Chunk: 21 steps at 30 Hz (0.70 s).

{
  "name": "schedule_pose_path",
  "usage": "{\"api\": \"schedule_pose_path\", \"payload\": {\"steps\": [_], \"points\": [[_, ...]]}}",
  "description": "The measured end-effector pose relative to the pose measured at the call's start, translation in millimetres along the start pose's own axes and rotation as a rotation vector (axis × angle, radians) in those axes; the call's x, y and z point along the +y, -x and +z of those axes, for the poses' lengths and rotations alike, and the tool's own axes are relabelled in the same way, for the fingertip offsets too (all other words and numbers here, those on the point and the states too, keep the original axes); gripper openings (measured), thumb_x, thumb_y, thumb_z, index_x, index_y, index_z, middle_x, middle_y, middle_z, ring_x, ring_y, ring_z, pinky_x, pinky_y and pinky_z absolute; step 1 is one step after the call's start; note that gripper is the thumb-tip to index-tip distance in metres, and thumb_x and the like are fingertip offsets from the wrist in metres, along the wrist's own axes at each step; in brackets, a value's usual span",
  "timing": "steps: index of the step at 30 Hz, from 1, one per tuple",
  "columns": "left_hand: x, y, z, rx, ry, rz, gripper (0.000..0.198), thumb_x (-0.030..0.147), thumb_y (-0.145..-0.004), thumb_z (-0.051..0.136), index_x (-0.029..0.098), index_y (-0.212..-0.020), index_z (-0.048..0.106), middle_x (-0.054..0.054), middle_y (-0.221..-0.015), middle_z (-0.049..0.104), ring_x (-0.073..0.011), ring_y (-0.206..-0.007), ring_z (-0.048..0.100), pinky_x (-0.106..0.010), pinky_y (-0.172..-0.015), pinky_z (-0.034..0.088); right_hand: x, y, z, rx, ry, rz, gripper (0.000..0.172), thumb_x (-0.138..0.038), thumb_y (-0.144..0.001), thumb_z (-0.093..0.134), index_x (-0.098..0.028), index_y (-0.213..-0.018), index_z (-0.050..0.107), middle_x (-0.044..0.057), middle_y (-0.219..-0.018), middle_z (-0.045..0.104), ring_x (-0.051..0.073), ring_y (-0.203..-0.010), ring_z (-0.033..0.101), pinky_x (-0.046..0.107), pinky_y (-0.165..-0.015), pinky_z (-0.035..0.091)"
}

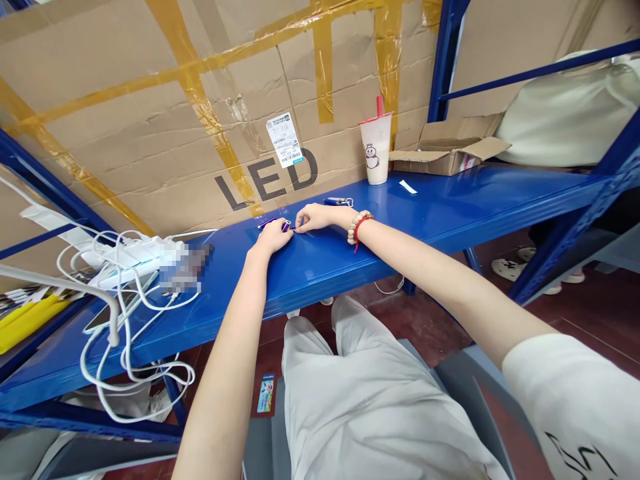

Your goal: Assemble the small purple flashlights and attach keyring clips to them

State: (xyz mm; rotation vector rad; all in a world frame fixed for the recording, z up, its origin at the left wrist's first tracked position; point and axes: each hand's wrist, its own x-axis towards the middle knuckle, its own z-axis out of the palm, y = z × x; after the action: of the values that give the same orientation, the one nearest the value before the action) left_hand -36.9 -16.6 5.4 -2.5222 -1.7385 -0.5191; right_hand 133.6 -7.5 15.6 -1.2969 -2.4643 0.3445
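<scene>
My left hand (275,237) rests on the blue tabletop with its fingers curled around a small dark blue-purple object (266,223). A bright metal loop or clip (287,225) shows at its fingers. The object's kind is mostly hidden. Close beside it, my right hand (316,217) has thumb and forefinger pinched together at the table, near the left fingertips. Whatever lies in that pinch is too small to name. Just behind the right wrist lies another slim blue object with a metal clasp (340,201).
A milky drink cup with red straw (377,150) stands behind a white paper strip (408,187). An opened cardboard box (450,152) is farther right. Tangled white cables (127,327) cover the left end. A large taped carton (210,127) walls off the back.
</scene>
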Motion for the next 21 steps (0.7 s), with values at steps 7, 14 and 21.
{"api": "schedule_pose_path", "payload": {"steps": [7,14,21], "points": [[-0.2,-1.6,0.0,-0.006,-0.042,0.026,0.007,0.024,-0.079,0.051,0.019,-0.074,0.053,-0.004,-0.080,0.062,-0.0191,-0.077,0.055,-0.027,-0.069,0.041,3.0,-3.7,1.0,0.003,0.004,-0.026,0.028,-0.033,-0.079,0.064,-0.015,-0.100,0.071,0.005,-0.093,0.072,0.011,-0.070,0.061,0.019,-0.060,0.041],[2.7,-1.7,-1.0,-0.015,-0.054,-0.010,0.008,0.025,-0.078,0.051,0.018,-0.074,0.053,-0.004,-0.080,0.062,-0.0188,-0.076,0.054,-0.027,-0.068,0.040,3.2,-5.9,2.7,0.005,0.028,-0.015,0.031,-0.032,-0.078,0.064,-0.015,-0.103,0.070,0.006,-0.091,0.072,0.012,-0.067,0.060,0.020,-0.057,0.040],[5.5,1.0,-2.9,-0.023,-0.051,-0.015,0.008,0.024,-0.079,0.052,0.018,-0.074,0.053,-0.005,-0.082,0.062,-0.0182,-0.077,0.053,-0.026,-0.067,0.039,10.5,-10.7,4.6,-0.003,0.015,-0.019,0.034,-0.036,-0.077,0.064,-0.016,-0.104,0.070,0.005,-0.091,0.071,0.012,-0.068,0.060,0.021,-0.059,0.040]]}}
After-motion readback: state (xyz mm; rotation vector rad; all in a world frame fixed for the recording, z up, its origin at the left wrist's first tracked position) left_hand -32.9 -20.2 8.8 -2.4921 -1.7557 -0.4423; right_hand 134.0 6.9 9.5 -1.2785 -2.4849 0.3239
